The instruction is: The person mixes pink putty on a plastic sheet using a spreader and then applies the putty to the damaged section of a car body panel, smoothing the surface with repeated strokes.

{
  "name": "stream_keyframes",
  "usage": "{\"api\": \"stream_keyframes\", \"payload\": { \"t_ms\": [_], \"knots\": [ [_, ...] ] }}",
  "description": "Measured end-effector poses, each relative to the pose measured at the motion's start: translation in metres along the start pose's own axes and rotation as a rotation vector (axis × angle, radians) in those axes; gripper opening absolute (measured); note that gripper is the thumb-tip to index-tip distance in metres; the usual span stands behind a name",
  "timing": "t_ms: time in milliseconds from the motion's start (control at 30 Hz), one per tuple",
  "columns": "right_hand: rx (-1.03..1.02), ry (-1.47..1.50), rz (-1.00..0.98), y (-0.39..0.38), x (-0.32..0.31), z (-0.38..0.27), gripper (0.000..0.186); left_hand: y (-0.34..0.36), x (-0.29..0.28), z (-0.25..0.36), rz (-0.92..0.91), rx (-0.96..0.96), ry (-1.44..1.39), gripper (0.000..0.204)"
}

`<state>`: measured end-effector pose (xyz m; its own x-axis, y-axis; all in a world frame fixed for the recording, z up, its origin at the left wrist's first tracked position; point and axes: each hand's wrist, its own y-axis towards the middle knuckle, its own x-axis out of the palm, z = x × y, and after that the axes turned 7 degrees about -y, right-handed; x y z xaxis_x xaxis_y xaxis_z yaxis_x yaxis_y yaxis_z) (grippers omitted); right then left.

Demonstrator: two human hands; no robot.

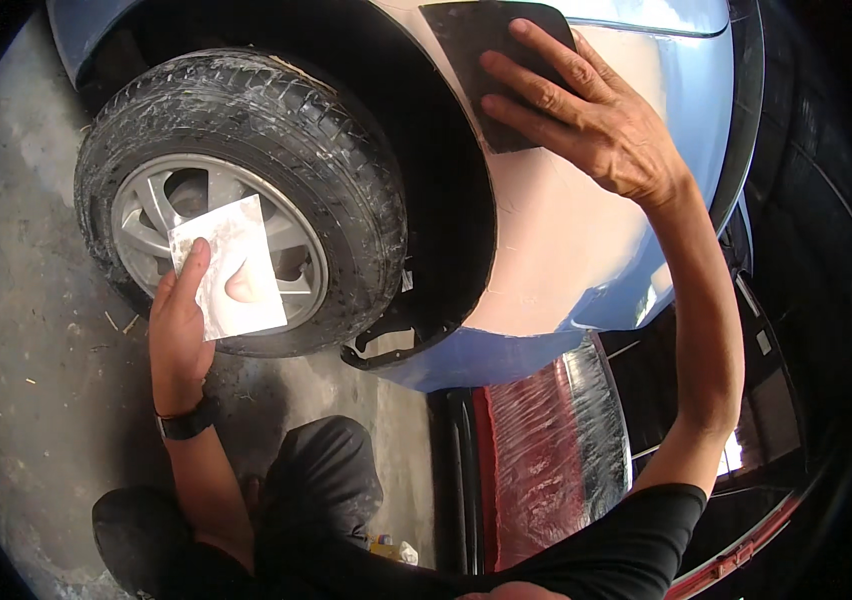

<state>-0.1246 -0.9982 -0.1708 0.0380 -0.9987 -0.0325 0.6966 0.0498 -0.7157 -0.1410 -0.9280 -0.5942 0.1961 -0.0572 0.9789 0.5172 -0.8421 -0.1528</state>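
Sandpaper (486, 60), a dark sheet with rounded corners, lies flat under my right hand (596, 120) against the pale, filler-coated patch of the car's fender (546, 240). My right fingers (536, 60) are stretched out straight and slightly spread, pressing the sheet onto the panel rather than curling around it; the palm sits just off the sheet's lower right edge, on the pale patch itself. The sheet is high on the panel, right beside the dark edge of the wheel arch (456, 200).

My left hand (181, 330) is lower and well apart from the right, in front of the wheel. It holds a whitish, stiff square card (231, 265) smeared with a blob of pinkish-beige filler near its middle. My thumb lies along the card's left edge on the front, and the other fingers are hidden behind it, so the hand is clamped on the card. The card stands nearly upright, tilted a little, covering part of the silver rim (146, 215).

A scuffed black tyre (336, 170) surrounds the rim and stands on the grey concrete floor (16, 380). There is a black watch (186, 422) on my left wrist. Blue paint (686, 110) borders the pale patch on the right and below. To the lower right, a red panel wrapped in clear film (536, 450) sits beside the car.
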Motion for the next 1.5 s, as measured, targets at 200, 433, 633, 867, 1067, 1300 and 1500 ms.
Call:
{"api": "stream_keyframes", "payload": {
  "t_ms": [200, 433, 633, 867, 1067, 1300, 1500],
  "knots": [
    [-0.081, 0.091, 0.078, -0.005, 0.014, 0.010, 0.045, 0.005, -0.001, -0.008, 0.010, -0.004, -0.017, 0.031],
    [-0.129, 0.167, 0.071, -0.003, 0.012, 0.014, 0.044, 0.010, -0.006, -0.012, -0.028, -0.006, 0.019, 0.037],
    [-0.062, 0.040, 0.030, 0.001, 0.005, 0.006, 0.049, 0.011, -0.008, -0.013, -0.012, 0.007, 0.029, 0.038],
    [-0.090, 0.048, 0.046, 0.000, 0.017, 0.010, 0.048, 0.008, -0.002, -0.011, 0.004, -0.012, 0.032, 0.037],
    [-0.116, 0.223, 0.160, -0.013, 0.033, 0.021, 0.052, 0.011, -0.004, -0.014, 0.001, 0.009, 0.031, 0.037],
    [0.021, -0.055, -0.039, -0.024, 0.002, 0.014, 0.048, 0.009, -0.002, -0.002, 0.034, 0.014, -0.017, 0.032],
    [-0.004, -0.007, 0.054, 0.001, 0.011, 0.013, 0.048, 0.006, 0.002, -0.001, 0.021, -0.002, -0.010, 0.032]
  ]
}}
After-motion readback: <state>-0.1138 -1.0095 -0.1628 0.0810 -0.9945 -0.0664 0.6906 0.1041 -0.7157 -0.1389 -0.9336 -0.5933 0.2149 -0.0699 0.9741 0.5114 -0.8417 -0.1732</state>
